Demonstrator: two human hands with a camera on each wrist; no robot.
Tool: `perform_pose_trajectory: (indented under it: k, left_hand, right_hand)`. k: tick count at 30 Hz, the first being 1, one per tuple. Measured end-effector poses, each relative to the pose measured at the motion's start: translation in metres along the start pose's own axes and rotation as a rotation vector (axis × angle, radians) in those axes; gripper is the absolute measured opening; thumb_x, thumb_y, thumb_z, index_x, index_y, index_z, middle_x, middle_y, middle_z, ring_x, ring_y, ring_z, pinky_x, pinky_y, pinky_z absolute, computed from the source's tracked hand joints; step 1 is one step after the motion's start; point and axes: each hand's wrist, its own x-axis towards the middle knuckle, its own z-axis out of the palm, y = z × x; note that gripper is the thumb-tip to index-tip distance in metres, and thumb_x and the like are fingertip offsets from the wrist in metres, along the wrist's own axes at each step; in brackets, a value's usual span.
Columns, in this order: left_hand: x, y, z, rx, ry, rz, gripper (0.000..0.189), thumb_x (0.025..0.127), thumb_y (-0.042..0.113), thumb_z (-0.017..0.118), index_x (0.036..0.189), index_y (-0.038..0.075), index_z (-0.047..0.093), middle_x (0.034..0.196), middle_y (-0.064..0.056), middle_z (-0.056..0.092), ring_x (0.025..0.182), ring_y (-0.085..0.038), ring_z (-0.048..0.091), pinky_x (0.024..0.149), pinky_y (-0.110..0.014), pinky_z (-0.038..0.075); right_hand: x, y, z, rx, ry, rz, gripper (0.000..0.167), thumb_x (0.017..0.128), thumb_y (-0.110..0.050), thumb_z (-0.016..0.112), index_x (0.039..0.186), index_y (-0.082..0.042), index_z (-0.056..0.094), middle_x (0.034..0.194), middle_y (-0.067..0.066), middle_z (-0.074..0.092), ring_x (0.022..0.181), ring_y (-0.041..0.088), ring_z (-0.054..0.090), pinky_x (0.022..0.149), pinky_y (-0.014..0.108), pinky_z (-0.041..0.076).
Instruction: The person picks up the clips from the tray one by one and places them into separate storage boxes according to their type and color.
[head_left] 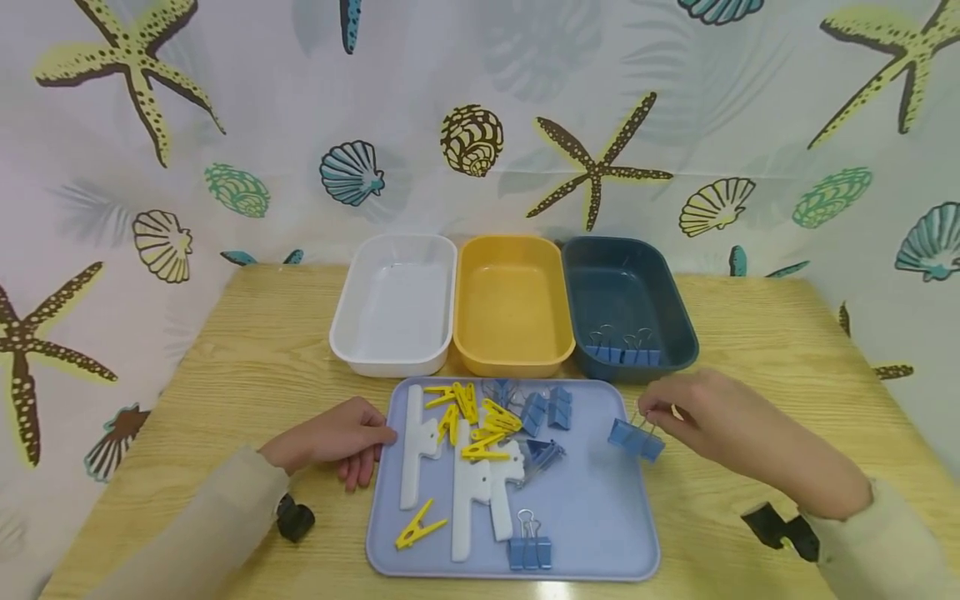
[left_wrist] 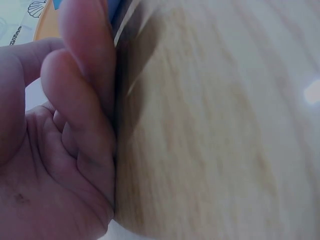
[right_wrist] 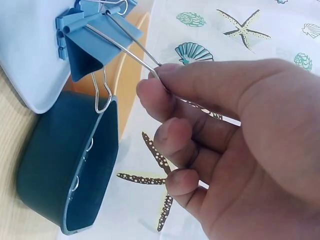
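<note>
My right hand point(head_left: 693, 412) pinches a wire handle of a blue binder clip point(head_left: 636, 440) between thumb and index finger. The clip hangs over the right rim of the light blue tray point(head_left: 600, 517). In the right wrist view the same binder clip point(right_wrist: 97, 45) shows its second handle pointing down. My left hand point(head_left: 341, 440) rests on the table at the tray's left side, its fingertips by the rim. Its fingers point(left_wrist: 82, 105) lie loosely bent on the wood and hold nothing visible. Another binder clip point(head_left: 530, 552) stands near the tray's front edge, and several more lie at its back.
Yellow clothespins point(head_left: 486, 451) and white plastic clips point(head_left: 410, 450) lie on the tray's left half. Behind it stand a white bin point(head_left: 393, 312), a yellow bin point(head_left: 513, 308) and a dark teal bin point(head_left: 626, 283) with blue binder clips point(head_left: 622, 356) inside.
</note>
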Motion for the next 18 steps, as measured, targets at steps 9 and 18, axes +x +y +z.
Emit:
perform_pose_trajectory:
  k: [9, 18]
  left_hand:
    - [-0.002, -0.008, -0.001, -0.012, -0.006, 0.002, 0.037, 0.096, 0.025, 0.053, 0.071, -0.001, 0.06, 0.055, -0.01, 0.066, 0.04, -0.014, 0.06, 0.039, -0.021, 0.045]
    - [0.002, -0.007, -0.002, 0.001, 0.006, 0.01, 0.036, 0.096, 0.025, 0.053, 0.072, -0.001, 0.061, 0.056, -0.011, 0.067, 0.041, -0.015, 0.061, 0.039, -0.022, 0.046]
  right_hand:
    - [0.0, 0.003, -0.007, -0.025, 0.089, -0.03, 0.015, 0.081, -0.004, 0.074, 0.088, -0.017, 0.072, 0.082, -0.012, 0.069, 0.067, -0.003, 0.052, 0.06, 0.022, 0.049]
    - [0.001, 0.007, -0.012, -0.073, 0.141, -0.044, 0.018, 0.078, -0.003, 0.075, 0.087, -0.018, 0.072, 0.083, -0.012, 0.07, 0.067, -0.005, 0.052, 0.06, 0.023, 0.049]
